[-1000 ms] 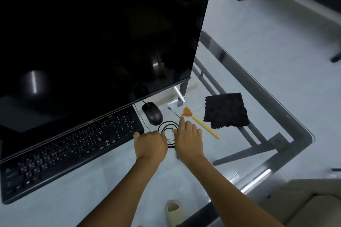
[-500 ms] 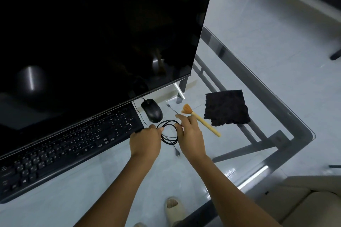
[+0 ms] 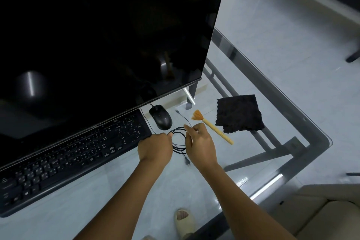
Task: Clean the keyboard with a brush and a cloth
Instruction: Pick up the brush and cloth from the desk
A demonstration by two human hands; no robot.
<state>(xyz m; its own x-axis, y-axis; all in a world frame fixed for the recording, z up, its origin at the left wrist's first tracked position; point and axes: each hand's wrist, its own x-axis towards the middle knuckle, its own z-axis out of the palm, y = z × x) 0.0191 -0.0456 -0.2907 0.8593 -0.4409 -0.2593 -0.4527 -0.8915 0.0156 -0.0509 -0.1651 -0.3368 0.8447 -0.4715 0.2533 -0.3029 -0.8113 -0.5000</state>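
A black keyboard (image 3: pixel 74 154) lies on the glass table under the dark monitor. Right of it a small brush (image 3: pixel 210 126) with orange bristles and a pale handle lies flat, and a black cloth (image 3: pixel 239 116) lies spread beyond it. A coiled black cable (image 3: pixel 178 142) sits between my hands. My left hand (image 3: pixel 154 149) pinches the coil's left side. My right hand (image 3: pixel 200 143) holds the coil's right side, its fingers close to the brush handle without touching it.
A large dark monitor (image 3: pixel 97 35) overhangs the keyboard's far edge. A black mouse (image 3: pixel 160 117) lies behind the coil. The glass table's metal rim (image 3: pixel 303 122) runs along the right. A slippered foot (image 3: pixel 184 222) shows below the glass, and a beige seat (image 3: pixel 327 210) stands at lower right.
Both hands lifted from lying flat on the coiled cable to gripping its two sides. The coil's plug end now trails toward me. Brush, cloth and keyboard stayed in place.
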